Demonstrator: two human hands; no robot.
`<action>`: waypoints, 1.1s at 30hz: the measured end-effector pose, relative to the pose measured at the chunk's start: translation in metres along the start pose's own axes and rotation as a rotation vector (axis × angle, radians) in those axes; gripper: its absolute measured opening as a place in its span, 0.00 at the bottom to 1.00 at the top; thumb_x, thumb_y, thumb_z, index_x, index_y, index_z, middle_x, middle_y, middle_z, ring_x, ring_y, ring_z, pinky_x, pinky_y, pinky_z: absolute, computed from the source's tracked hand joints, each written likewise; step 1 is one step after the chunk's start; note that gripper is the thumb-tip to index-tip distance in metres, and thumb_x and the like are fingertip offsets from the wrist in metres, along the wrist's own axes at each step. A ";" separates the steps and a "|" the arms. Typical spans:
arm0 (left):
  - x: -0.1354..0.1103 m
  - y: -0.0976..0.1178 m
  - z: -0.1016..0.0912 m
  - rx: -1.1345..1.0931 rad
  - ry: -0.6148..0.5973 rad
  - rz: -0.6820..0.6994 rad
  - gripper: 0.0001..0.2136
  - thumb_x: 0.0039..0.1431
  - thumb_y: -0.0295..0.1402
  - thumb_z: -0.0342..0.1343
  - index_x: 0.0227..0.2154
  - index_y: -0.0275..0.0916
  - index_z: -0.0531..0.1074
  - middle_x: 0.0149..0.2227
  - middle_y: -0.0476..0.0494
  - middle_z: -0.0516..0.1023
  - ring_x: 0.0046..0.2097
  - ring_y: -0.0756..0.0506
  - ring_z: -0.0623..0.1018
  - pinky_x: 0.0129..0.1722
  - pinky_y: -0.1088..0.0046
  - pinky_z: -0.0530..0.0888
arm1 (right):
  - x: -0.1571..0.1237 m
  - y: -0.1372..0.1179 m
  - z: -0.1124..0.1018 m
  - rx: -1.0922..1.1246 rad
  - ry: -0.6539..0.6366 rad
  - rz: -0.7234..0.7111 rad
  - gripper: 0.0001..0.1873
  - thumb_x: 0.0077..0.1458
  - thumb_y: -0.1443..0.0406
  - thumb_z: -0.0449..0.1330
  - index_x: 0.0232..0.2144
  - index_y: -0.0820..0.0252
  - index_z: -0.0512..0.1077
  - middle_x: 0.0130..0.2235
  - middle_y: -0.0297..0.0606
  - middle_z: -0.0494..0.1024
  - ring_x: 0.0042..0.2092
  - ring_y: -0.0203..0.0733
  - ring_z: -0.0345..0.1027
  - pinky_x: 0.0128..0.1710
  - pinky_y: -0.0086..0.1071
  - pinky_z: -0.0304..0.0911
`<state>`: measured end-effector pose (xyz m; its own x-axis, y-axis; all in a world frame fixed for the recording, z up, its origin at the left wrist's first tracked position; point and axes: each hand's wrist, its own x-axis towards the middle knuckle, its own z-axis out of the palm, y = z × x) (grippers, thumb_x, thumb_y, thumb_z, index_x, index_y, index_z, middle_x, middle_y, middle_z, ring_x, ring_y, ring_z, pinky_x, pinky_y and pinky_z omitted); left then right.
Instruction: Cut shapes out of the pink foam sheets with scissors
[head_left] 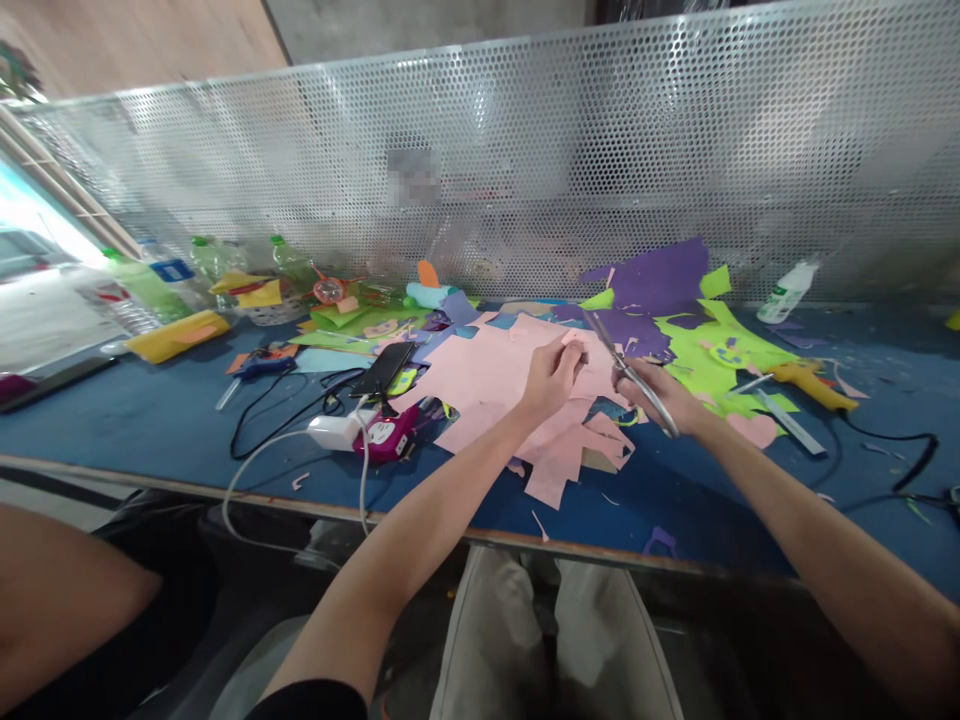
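My left hand (553,375) is closed in a pinch on a small piece of pink paper (574,338). In my right hand (660,395) is a pair of metal scissors (634,372), its blades pointing up and to the left, close to that piece. My fingers hide part of the scissors' handles. Beneath both hands spread large cut sheets of pink paper (480,365) with ragged edges. Green sheets (720,345) and purple sheets (660,280) lie behind and to the right of my right hand.
A yellow glue gun (814,385) with a black cord and a white bottle (787,292) are at right. Left of the paper are a phone (384,368), a magenta power strip (384,436) and a white charger (334,432). A perforated metal panel (525,160) stands behind the blue table.
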<state>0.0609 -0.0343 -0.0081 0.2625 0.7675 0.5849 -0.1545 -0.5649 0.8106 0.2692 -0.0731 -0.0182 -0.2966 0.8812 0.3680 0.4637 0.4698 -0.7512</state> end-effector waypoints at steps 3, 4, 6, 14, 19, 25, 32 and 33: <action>-0.001 0.002 -0.001 0.046 -0.033 0.020 0.21 0.71 0.47 0.48 0.27 0.37 0.67 0.19 0.54 0.61 0.22 0.53 0.61 0.26 0.73 0.60 | -0.001 -0.005 0.001 -0.076 -0.080 -0.034 0.24 0.59 0.42 0.54 0.30 0.55 0.66 0.28 0.32 0.68 0.28 0.39 0.60 0.29 0.32 0.58; -0.001 0.003 -0.001 0.074 -0.046 0.034 0.21 0.71 0.46 0.47 0.27 0.37 0.68 0.19 0.54 0.62 0.22 0.53 0.62 0.26 0.73 0.61 | -0.001 -0.007 0.002 -0.071 -0.102 -0.040 0.24 0.59 0.42 0.53 0.31 0.56 0.66 0.28 0.32 0.69 0.28 0.39 0.60 0.29 0.32 0.57; -0.002 0.005 -0.002 0.150 -0.072 0.058 0.20 0.72 0.45 0.46 0.29 0.37 0.68 0.20 0.53 0.63 0.23 0.53 0.64 0.28 0.73 0.62 | -0.002 -0.011 0.003 -0.040 -0.133 -0.055 0.26 0.59 0.40 0.51 0.31 0.56 0.65 0.29 0.33 0.69 0.28 0.39 0.60 0.28 0.32 0.57; -0.001 0.011 -0.004 0.341 -0.110 0.093 0.19 0.73 0.43 0.44 0.29 0.38 0.69 0.20 0.52 0.65 0.24 0.52 0.66 0.28 0.74 0.62 | -0.006 -0.016 0.004 0.022 -0.138 -0.108 0.28 0.62 0.39 0.47 0.31 0.56 0.65 0.26 0.31 0.65 0.26 0.37 0.59 0.27 0.32 0.56; -0.002 0.010 -0.003 0.345 -0.102 0.084 0.18 0.72 0.41 0.44 0.29 0.38 0.68 0.19 0.53 0.64 0.24 0.52 0.66 0.28 0.74 0.62 | -0.006 -0.017 0.006 0.032 -0.124 -0.124 0.29 0.62 0.40 0.46 0.28 0.56 0.65 0.24 0.31 0.65 0.25 0.37 0.57 0.26 0.32 0.55; -0.003 0.010 -0.002 0.240 -0.075 0.054 0.17 0.71 0.40 0.45 0.28 0.38 0.67 0.19 0.53 0.64 0.23 0.52 0.65 0.29 0.74 0.63 | -0.006 -0.020 0.012 -0.065 -0.047 -0.092 0.29 0.61 0.40 0.48 0.24 0.56 0.62 0.21 0.30 0.63 0.24 0.36 0.55 0.25 0.32 0.51; -0.002 0.012 -0.002 0.262 -0.082 0.022 0.17 0.69 0.38 0.46 0.25 0.38 0.68 0.18 0.53 0.64 0.23 0.52 0.66 0.28 0.74 0.62 | -0.003 -0.021 0.013 -0.050 -0.047 -0.057 0.30 0.56 0.36 0.50 0.25 0.55 0.62 0.21 0.31 0.64 0.24 0.37 0.55 0.24 0.32 0.50; -0.002 0.013 -0.002 0.277 -0.092 0.018 0.16 0.69 0.38 0.46 0.25 0.38 0.67 0.18 0.53 0.64 0.23 0.52 0.66 0.28 0.74 0.62 | -0.003 -0.021 0.012 -0.045 -0.048 -0.059 0.30 0.56 0.36 0.50 0.26 0.55 0.62 0.21 0.31 0.64 0.24 0.37 0.55 0.24 0.32 0.51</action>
<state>0.0561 -0.0423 0.0010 0.3489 0.7334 0.5835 0.1033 -0.6489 0.7538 0.2502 -0.0856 -0.0105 -0.3643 0.8487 0.3834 0.4809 0.5240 -0.7030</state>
